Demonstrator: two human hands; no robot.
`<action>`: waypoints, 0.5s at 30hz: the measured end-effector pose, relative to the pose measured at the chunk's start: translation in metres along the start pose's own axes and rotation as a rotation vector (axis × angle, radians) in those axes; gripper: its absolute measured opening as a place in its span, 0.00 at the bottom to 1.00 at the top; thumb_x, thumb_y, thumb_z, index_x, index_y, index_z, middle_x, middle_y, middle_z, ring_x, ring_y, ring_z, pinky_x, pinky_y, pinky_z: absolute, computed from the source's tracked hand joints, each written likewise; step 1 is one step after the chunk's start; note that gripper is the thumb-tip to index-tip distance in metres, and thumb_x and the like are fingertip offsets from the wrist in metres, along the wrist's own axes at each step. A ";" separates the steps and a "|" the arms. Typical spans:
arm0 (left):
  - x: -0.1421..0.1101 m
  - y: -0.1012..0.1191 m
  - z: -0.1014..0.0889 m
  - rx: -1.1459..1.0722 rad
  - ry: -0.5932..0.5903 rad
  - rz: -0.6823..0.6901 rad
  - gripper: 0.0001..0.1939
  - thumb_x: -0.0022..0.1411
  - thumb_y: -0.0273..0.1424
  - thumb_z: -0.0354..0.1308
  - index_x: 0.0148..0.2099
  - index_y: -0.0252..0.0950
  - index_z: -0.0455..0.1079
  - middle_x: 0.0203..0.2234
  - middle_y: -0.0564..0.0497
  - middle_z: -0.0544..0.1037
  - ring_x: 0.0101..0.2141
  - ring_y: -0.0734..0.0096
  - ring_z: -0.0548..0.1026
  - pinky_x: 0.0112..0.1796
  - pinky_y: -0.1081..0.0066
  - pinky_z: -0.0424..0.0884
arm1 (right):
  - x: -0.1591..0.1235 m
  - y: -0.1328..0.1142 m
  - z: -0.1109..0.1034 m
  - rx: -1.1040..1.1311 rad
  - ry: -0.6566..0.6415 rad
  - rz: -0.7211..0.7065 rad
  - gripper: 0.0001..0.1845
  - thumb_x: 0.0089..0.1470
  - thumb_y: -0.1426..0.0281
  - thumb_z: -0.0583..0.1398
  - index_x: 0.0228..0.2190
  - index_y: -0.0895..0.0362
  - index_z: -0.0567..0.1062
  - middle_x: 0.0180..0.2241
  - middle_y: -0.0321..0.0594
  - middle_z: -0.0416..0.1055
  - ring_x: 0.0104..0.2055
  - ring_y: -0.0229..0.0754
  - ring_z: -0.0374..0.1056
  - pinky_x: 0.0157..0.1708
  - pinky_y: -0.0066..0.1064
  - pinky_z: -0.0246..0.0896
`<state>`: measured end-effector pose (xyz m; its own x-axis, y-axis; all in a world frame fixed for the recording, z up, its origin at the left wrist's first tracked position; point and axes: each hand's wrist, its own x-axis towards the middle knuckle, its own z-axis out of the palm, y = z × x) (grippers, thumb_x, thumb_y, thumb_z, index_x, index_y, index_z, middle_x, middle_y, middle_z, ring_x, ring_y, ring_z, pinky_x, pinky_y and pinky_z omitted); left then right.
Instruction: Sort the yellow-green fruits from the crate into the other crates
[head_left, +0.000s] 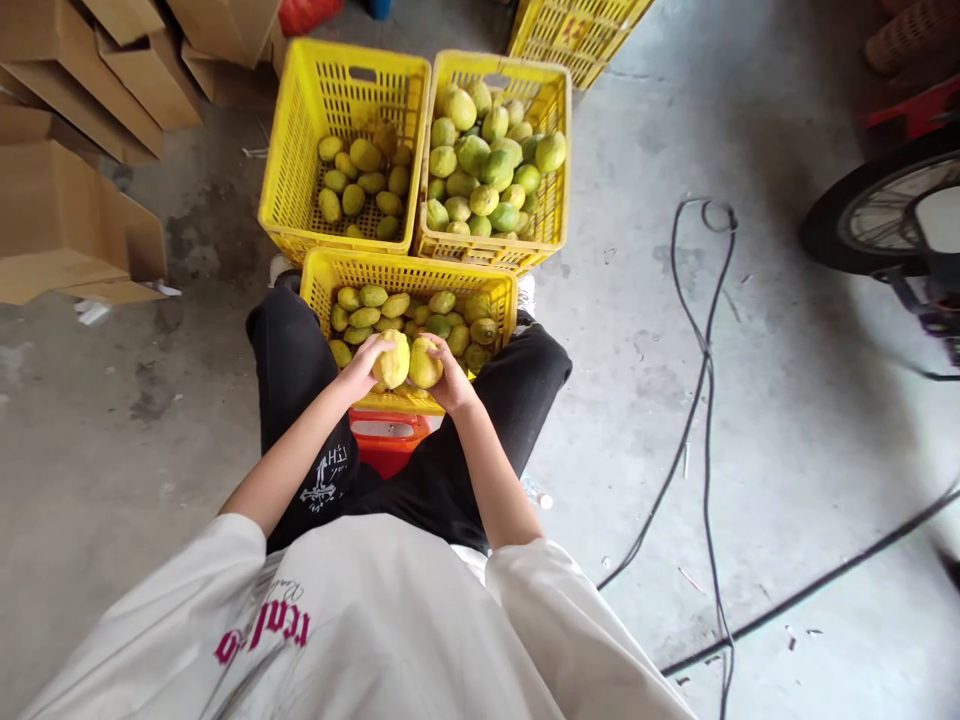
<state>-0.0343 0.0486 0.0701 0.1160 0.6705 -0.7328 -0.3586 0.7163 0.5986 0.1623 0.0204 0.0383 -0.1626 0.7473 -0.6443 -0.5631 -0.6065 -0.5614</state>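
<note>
My left hand is closed around a yellow oval fruit, possibly a papaya. A second, slightly smaller yellow fruit is in my right hand. Both fruits are side by side, very close together, above the near yellow plastic crate between my knees. Several green-yellow fruits lie inside that crate. Behind it stand two more yellow crates: the left crate has a low layer of fruit, while the right crate is heaped higher with greener ones.
Open cardboard boxes stand at the left. Another yellow crate is at the back. A black cable loops over the concrete floor to my right, near a wheel. Something red shows beneath me.
</note>
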 end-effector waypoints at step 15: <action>0.000 -0.006 -0.005 0.068 -0.085 0.095 0.39 0.56 0.32 0.92 0.63 0.47 0.78 0.58 0.48 0.88 0.66 0.49 0.87 0.55 0.62 0.88 | 0.000 0.004 -0.013 -0.072 -0.057 -0.059 0.40 0.44 0.61 0.89 0.55 0.41 0.81 0.54 0.33 0.82 0.45 0.48 0.80 0.33 0.34 0.86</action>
<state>-0.0367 0.0434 0.0646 0.1640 0.7480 -0.6432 -0.3088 0.6581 0.6867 0.1709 0.0149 0.0292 -0.1780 0.7952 -0.5796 -0.5132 -0.5776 -0.6348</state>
